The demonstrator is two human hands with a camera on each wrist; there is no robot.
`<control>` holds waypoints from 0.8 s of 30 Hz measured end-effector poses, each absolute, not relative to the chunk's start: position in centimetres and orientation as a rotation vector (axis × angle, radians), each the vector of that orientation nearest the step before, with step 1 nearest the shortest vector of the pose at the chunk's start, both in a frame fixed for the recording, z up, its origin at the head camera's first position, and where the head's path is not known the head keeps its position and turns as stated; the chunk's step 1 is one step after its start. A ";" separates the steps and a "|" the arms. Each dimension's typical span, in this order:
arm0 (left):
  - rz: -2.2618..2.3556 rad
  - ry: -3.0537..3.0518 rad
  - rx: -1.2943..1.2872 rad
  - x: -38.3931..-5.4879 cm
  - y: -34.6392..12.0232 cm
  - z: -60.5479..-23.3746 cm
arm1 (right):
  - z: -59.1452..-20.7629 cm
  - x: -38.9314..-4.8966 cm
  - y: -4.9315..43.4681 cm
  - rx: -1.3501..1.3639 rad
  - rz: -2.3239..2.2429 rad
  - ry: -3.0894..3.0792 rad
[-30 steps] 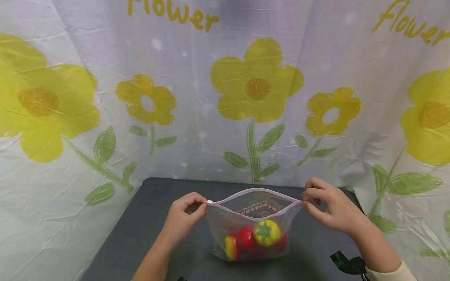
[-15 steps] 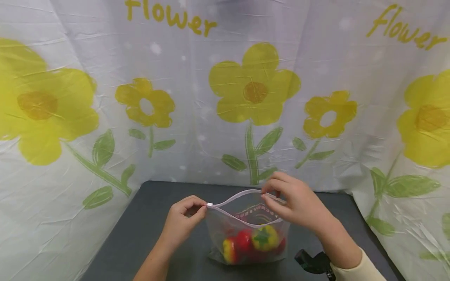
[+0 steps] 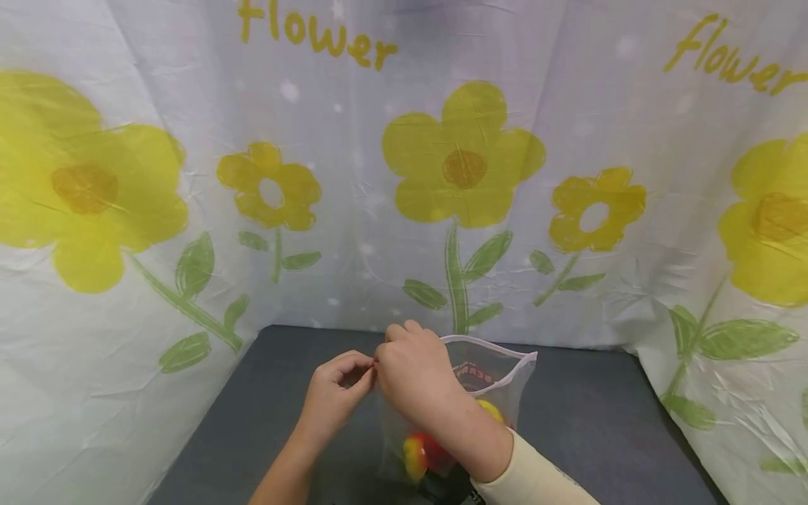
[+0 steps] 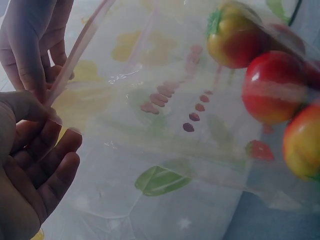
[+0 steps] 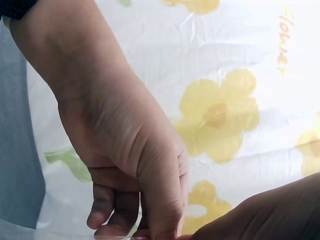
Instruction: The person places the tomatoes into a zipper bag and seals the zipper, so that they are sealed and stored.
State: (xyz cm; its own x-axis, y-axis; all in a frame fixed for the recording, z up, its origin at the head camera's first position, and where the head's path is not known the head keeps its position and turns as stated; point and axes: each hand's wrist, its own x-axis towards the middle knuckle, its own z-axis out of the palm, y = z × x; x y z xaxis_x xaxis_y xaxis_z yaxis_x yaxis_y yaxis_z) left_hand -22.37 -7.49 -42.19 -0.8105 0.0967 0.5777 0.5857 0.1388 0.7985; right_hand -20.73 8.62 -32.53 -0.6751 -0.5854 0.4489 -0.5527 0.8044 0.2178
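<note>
A see-through slider zip bag [image 3: 521, 386], its lilac top edge parted on the right, stands on the dark table. Inside lie several red and yellow toy fruits or vegetables [image 4: 272, 87], one with a green top. With thumb and fingertips, my left hand [image 3: 334, 393] pinches the bag's left top corner. My right hand [image 3: 419, 375] is right beside it, thumb and finger pinching the zip edge at that corner. The white slider is hidden behind the fingers. In the left wrist view, both hands meet at the zip strip [image 4: 75, 55].
The dark table [image 3: 587, 421] extends to both sides of the bag. A white curtain [image 3: 353, 280] printed with yellow flowers hangs behind and along the sides. A black strap [image 3: 445, 485] is on the right wrist by a cream sleeve [image 3: 530, 470].
My right hand has left the bag's right top corner and crossed left over the opening to the left corner. My left hand has kept its pinch there.
</note>
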 end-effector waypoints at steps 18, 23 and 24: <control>-1.511 -1.931 -0.644 -22.2 -7.3 -43.0 | -33.2 -21.5 12.6 0.924 -0.071 -2.485; -1.544 -1.940 -0.596 -22.0 -7.6 -43.1 | -33.0 -21.5 14.9 0.985 0.006 -2.454; -1.549 -1.937 -0.593 -21.9 -7.6 -43.1 | -32.9 -21.4 15.4 0.998 0.021 -2.452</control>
